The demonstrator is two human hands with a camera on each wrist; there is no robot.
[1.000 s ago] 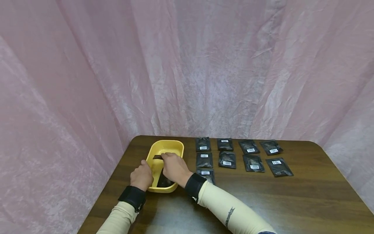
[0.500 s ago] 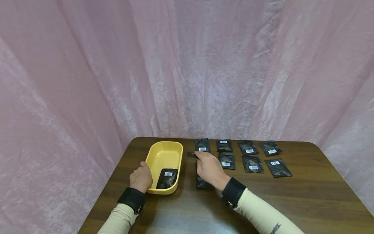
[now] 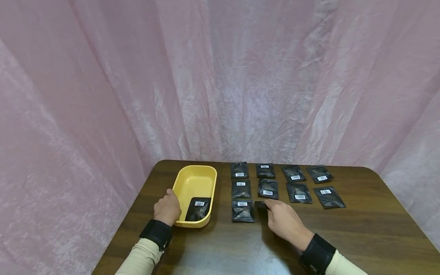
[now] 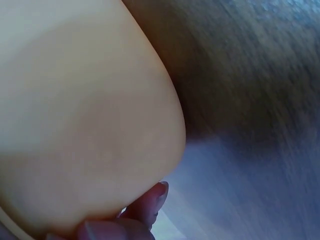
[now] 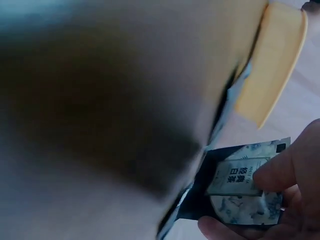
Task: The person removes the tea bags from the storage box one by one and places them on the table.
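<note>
The right hand (image 3: 285, 223) pinches a black packet (image 5: 240, 187) low over the table (image 3: 361, 236), just beside the nearest packet in the rows (image 3: 243, 210). The left hand (image 3: 167, 208) curls round the near rim of the yellow tray (image 3: 180, 179). One packet in the tray (image 3: 198, 208) remains, judging it the last to come out; nine packets lie in rows beyond.
</note>
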